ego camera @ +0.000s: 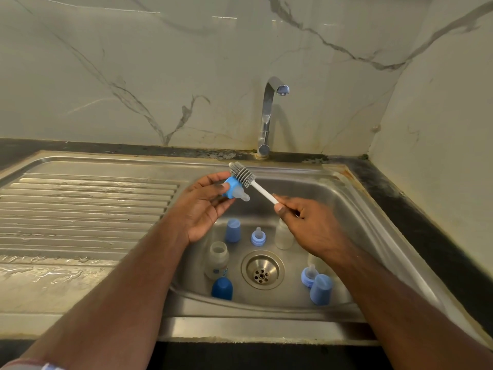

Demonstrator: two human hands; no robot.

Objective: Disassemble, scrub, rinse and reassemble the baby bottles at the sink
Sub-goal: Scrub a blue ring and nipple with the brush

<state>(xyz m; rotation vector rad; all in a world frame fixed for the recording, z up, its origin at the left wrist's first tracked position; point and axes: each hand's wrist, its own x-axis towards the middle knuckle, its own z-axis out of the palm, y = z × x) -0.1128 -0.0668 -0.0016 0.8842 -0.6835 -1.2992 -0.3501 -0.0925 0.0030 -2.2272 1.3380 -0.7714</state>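
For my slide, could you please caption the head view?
Over a steel sink, the left hand holds a blue-collared teat; the right hand holds a white-handled grey bottle brush.

A pale stone wall (133, 76) with thin grey lines is seen behind a shiny metal sink (373, 225), and it turns a corner on the right. A dark counter (416, 209) is laid along the wall, with brown stains near the silver tap (266, 116). A wet, ridged draining board (80, 209) is found on the left.
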